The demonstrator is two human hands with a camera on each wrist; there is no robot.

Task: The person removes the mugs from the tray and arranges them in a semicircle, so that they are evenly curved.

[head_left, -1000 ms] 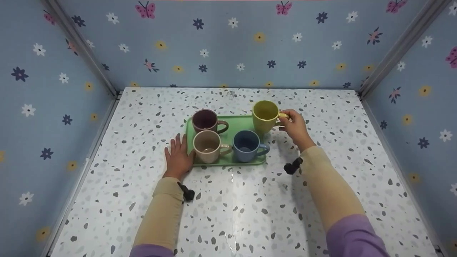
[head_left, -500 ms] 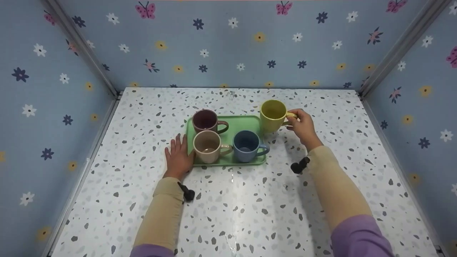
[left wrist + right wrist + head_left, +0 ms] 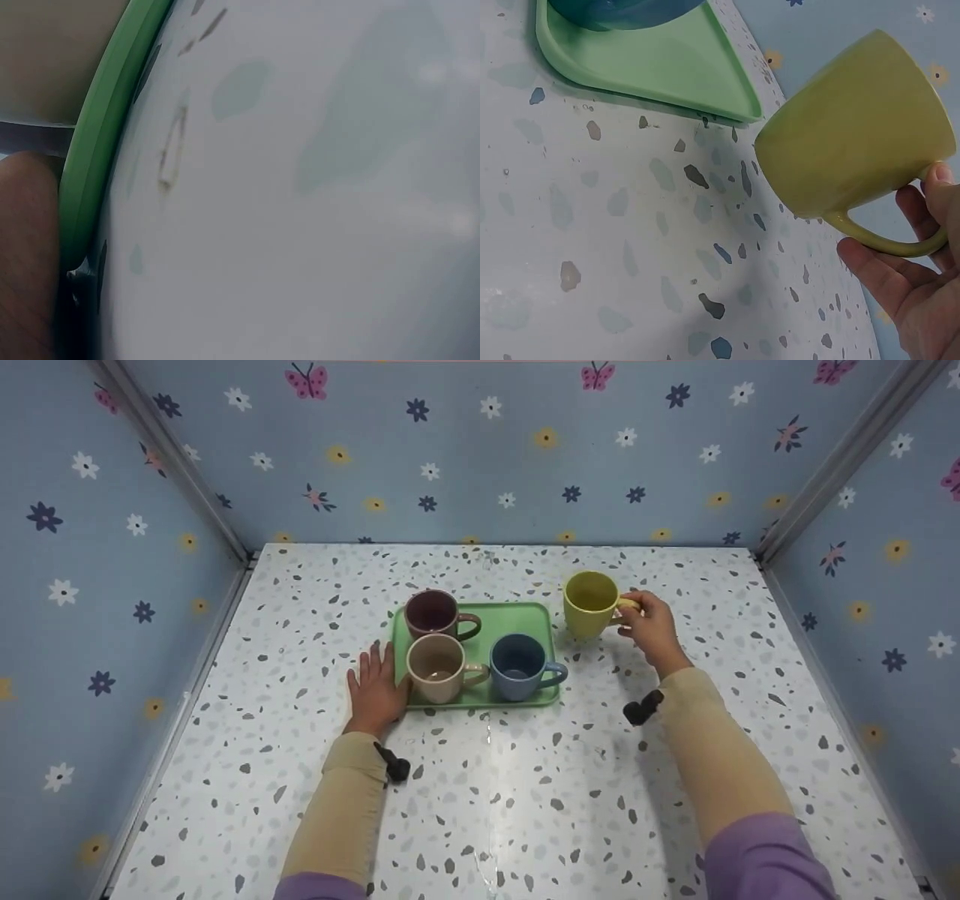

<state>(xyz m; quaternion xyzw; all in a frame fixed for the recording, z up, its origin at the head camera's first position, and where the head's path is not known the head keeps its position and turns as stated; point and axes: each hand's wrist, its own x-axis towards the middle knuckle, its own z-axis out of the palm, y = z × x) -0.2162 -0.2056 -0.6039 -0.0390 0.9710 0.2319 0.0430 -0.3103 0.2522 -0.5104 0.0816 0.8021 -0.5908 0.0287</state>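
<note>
Speckled table (image 3: 525, 810) | tray (image 3: 517, 619): three mugs (image 3: 435, 688) | right hand (image 3: 654, 630) pinches yellow mug (image 3: 589, 616) | left hand (image 3: 375, 697) spread

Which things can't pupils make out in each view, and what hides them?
Head view: the purple mug's lower front, behind the beige mug.
Left wrist view: most of the left hand, cut off by the left edge.
Right wrist view: most of the blue mug, cut off by the top edge.
Right wrist view: the yellow mug's inside, hidden by its own wall.

A white table (image 3: 480, 795), speckled grey, bears a green tray (image 3: 514, 619) lying flat.
</note>
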